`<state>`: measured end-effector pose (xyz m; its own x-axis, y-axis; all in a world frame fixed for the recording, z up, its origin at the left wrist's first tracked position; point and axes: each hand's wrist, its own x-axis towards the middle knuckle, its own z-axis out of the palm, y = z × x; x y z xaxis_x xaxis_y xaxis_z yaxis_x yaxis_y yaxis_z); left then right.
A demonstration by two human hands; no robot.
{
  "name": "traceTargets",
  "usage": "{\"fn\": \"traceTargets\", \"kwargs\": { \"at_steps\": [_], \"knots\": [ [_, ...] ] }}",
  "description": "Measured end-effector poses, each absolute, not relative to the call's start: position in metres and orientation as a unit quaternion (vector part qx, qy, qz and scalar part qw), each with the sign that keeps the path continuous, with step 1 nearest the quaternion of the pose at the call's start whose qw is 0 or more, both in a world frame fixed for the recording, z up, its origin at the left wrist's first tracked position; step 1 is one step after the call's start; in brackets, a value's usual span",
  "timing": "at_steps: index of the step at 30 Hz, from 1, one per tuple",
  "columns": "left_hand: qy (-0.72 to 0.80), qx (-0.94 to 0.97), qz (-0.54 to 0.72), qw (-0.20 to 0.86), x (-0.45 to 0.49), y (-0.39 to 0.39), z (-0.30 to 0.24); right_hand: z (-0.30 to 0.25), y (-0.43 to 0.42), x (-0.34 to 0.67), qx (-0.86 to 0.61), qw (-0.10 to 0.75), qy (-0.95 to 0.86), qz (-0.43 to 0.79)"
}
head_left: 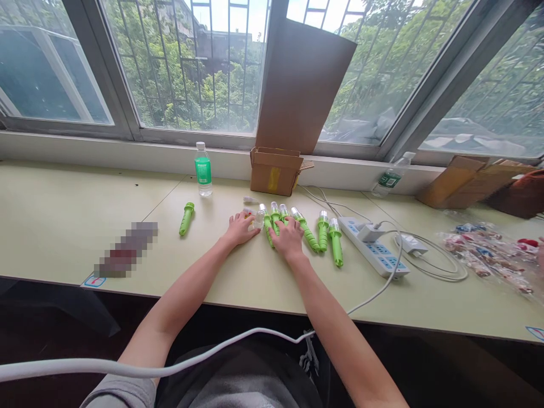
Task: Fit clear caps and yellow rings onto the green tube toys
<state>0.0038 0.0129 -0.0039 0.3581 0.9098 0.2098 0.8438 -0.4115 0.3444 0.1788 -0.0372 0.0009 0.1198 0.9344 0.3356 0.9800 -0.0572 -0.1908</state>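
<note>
pale table point(63, 226) carries both hands. the right hand point(289, 239) lies flat and spread on the left end of a row of green sticks point(323, 233). the left hand point(241, 228) lies open just beside it, fingertips at a small clear cap point(258, 219). the sticks run near to far, clear tips far. a lone green stick point(186, 219) lies well apart, nearer the left hand. behind stand a bottle point(203, 170) and a box point(275, 170).

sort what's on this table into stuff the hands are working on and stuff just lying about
In hand: left hand, right hand, row of green pieces with clear caps, under and beside them.
Lying about: lone green piece to the left, water bottle, cardboard box, power strip, bags of small parts.
</note>
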Motion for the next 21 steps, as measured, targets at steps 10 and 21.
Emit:
{"fn": "traceTargets", "kwargs": {
  "at_steps": [10,21],
  "knots": [
    [0.574,0.790,0.193,0.098,0.000,0.018,-0.005,0.002,-0.039,0.179,-0.725,0.183,-0.661,-0.063],
    [0.619,0.756,0.193,0.087,-0.006,0.023,-0.006,0.003,-0.039,0.179,-0.726,0.185,-0.659,-0.062]
  ]
}}
